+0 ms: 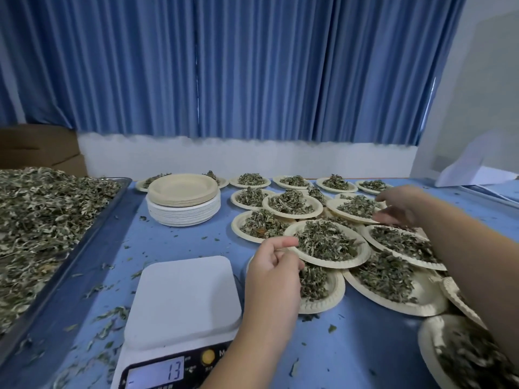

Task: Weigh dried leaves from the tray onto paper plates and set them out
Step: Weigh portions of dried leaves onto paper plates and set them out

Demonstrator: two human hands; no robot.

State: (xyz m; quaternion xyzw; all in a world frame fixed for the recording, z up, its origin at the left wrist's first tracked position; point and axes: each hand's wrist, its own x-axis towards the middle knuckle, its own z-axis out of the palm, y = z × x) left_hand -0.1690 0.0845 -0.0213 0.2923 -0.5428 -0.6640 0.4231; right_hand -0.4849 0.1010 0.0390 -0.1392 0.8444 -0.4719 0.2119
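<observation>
A metal tray [112, 197] heaped with dried leaves fills the left side. The white scale [182, 299] in front has a bare platform and its display reads 13. To its right lie several paper plates of leaves, some overlapping. One filled plate [362, 258] rests on top of others in the middle. My left hand [271, 276] hovers at this plate's left rim, fingers loosely curled, gripping nothing that I can see. My right hand [398, 204], blurred, reaches over the plates behind it with fingers spread.
A stack of empty paper plates [182, 197] stands behind the scale. Loose leaf bits litter the blue table [365, 346]. A cardboard box [39, 147] sits at the far left, white paper [471, 167] at the far right, blue curtains behind.
</observation>
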